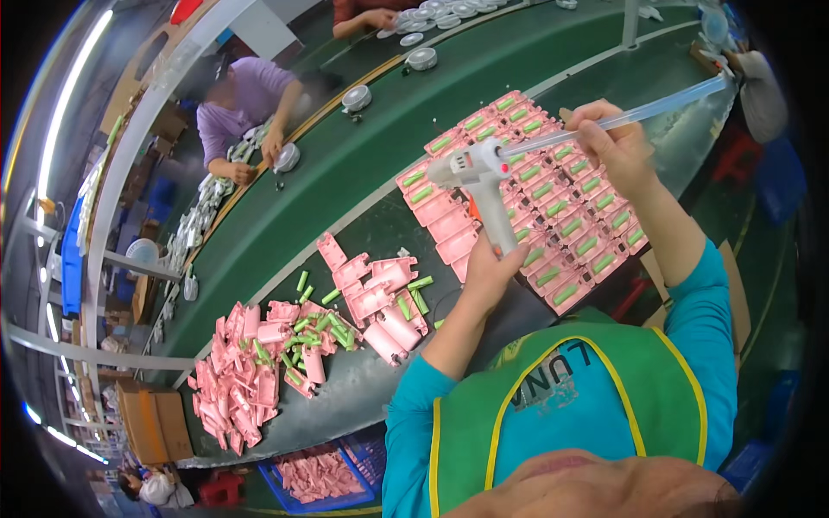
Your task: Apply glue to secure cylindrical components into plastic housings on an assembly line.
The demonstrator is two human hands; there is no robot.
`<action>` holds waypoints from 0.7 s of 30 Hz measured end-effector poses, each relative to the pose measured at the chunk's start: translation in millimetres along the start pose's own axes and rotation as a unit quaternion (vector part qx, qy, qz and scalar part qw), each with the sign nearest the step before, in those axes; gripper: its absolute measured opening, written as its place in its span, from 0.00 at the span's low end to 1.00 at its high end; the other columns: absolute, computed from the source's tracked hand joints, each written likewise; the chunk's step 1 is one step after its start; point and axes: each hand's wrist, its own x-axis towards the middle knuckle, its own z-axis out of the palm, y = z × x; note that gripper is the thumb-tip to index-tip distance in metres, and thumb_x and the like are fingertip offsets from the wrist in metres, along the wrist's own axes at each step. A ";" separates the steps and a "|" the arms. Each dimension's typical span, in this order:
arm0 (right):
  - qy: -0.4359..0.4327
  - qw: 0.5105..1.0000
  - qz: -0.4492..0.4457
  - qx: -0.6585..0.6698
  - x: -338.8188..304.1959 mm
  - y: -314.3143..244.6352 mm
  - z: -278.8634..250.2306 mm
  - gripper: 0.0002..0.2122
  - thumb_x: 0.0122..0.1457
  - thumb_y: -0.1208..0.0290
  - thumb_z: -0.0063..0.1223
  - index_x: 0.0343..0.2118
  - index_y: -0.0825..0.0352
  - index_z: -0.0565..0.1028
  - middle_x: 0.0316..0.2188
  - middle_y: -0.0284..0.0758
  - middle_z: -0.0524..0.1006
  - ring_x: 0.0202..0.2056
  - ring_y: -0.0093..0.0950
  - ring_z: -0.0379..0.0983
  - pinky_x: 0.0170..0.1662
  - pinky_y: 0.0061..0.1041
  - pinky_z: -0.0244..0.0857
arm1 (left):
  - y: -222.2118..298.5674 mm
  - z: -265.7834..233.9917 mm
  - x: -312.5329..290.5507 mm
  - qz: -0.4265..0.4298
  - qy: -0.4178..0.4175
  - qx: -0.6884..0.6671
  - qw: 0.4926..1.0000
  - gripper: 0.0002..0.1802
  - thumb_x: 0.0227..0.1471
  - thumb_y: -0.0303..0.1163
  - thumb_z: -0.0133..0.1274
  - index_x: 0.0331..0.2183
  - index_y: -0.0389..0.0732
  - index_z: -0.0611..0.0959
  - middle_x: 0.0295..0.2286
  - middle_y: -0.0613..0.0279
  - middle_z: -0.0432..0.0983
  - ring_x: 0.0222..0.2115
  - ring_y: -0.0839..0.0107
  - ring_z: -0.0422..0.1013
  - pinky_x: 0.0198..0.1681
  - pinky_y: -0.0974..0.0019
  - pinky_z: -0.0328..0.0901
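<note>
My left hand (492,274) is closed around the handle of a white glue gun (489,207), which points to the left. In my right hand (611,145) is a long translucent glue stick (661,109); its near-left end meets the rear of the gun. Whether it is inside the opening I cannot tell. Under and beyond the gun, pink plastic shells (445,223) lie in close rows, most with a green cylinder (570,226) in them. The gun and my left hand hide part of these rows.
Loose pink shells (237,380) are heaped at the table's left, with green cylinders (302,356) among them. A blue crate (321,483) of pink parts stands below. Across the green conveyor (345,142), which carries round white parts (357,98), a person in purple (246,99) works.
</note>
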 end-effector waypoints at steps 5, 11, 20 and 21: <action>-0.017 0.995 0.013 -0.098 21.2 -28.7 -4.9 0.10 0.65 0.67 0.51 0.36 0.70 0.76 0.22 0.24 0.68 0.25 0.12 0.60 0.27 0.14 0.55 | 10.4 23.6 -4.4 0.052 0.057 0.073 0.994 0.35 0.45 0.38 0.62 0.51 0.33 0.68 0.36 0.58 0.72 0.37 0.70 0.69 0.43 0.64 0.65; -0.021 0.989 -0.078 -0.125 -2.5 -9.1 5.8 0.08 0.64 0.71 0.51 0.35 0.71 0.76 0.22 0.25 0.69 0.24 0.12 0.61 0.26 0.14 0.55 | 7.9 34.1 -11.3 0.039 0.032 0.094 0.994 0.34 0.45 0.38 0.62 0.50 0.33 0.68 0.35 0.55 0.73 0.35 0.68 0.71 0.41 0.63 0.67; 0.018 0.999 -0.040 -0.002 -12.4 26.4 22.8 0.09 0.65 0.70 0.48 0.43 0.70 0.71 0.25 0.26 0.69 0.24 0.12 0.61 0.25 0.12 0.55 | 8.6 43.1 -15.1 0.063 0.074 0.104 0.990 0.34 0.45 0.40 0.62 0.49 0.32 0.68 0.37 0.55 0.72 0.38 0.68 0.69 0.42 0.63 0.66; 0.008 0.999 -0.039 0.003 -12.6 33.1 28.5 0.09 0.65 0.70 0.48 0.43 0.70 0.71 0.25 0.26 0.69 0.24 0.12 0.61 0.25 0.12 0.55 | 9.7 39.9 -12.1 0.071 0.089 0.090 0.989 0.34 0.44 0.40 0.63 0.49 0.33 0.68 0.35 0.53 0.73 0.36 0.65 0.72 0.42 0.61 0.67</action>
